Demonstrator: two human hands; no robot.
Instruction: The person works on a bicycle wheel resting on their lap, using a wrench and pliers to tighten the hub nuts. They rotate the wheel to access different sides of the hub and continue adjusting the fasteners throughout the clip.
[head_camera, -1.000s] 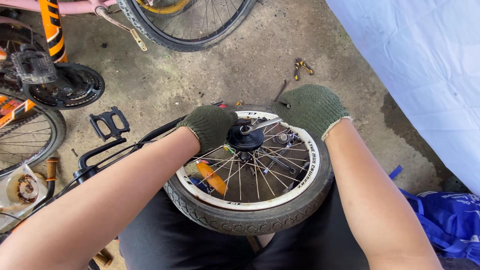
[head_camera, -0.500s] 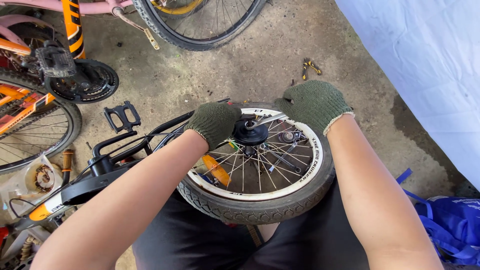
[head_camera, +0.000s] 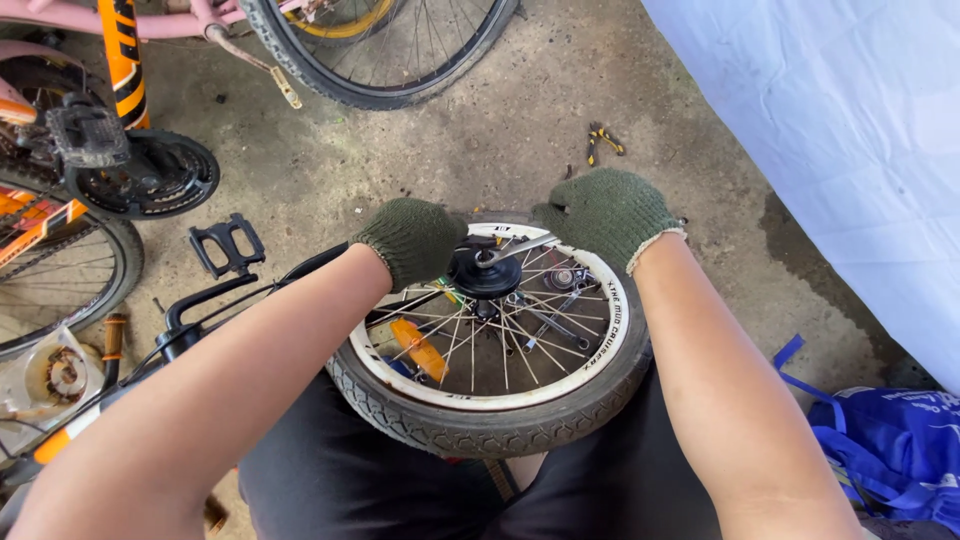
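Observation:
A small bicycle wheel (head_camera: 480, 420) with a black tyre and white rim lies flat on my lap. Its black hub (head_camera: 484, 272) sits at the centre, with an orange reflector (head_camera: 418, 347) among the spokes. My left hand (head_camera: 412, 238), in a dark green knit glove, is closed at the hub's left side; what it grips is hidden. My right hand (head_camera: 605, 213), also gloved, holds a metal wrench (head_camera: 515, 250) whose head sits on the hub's axle.
A bicycle frame with a black pedal (head_camera: 228, 243) and crank lies at the left. Another chainring (head_camera: 150, 175) and a larger wheel (head_camera: 385, 50) stand behind. Yellow-handled pliers (head_camera: 603, 140) lie on the concrete. White sheeting (head_camera: 840, 130) hangs right; a blue bag (head_camera: 890, 450) sits lower right.
The view has shifted so the wheel sits lower and further right in the picture. The wrench now shows more plainly across the hub. Both hands stay at the hub.

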